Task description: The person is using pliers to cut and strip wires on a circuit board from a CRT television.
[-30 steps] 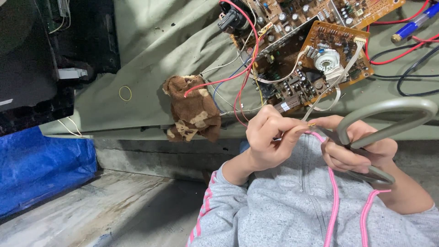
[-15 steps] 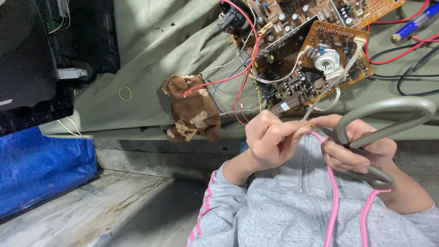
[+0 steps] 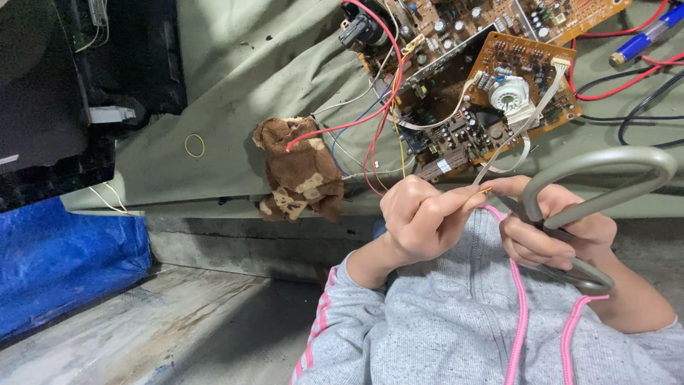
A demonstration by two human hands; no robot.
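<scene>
My left hand pinches the end of a thin wire with a bare copper tip, close to my chest. My right hand grips grey-handled scissors, whose blades meet the wire tip beside my left fingertips. The wire leads up toward a brown circuit board covered with components and trailing red, white and blue wires, lying on an olive cloth. I wear a grey sweater with pink cords.
A brown patterned rag lies on the cloth left of the board. A yellow rubber band sits further left. A black casing fills the upper left, blue tarp below it. A blue pen lies top right.
My left hand has shifted slightly left and down along the wire. The scissors and right hand stay almost in the same place.
</scene>
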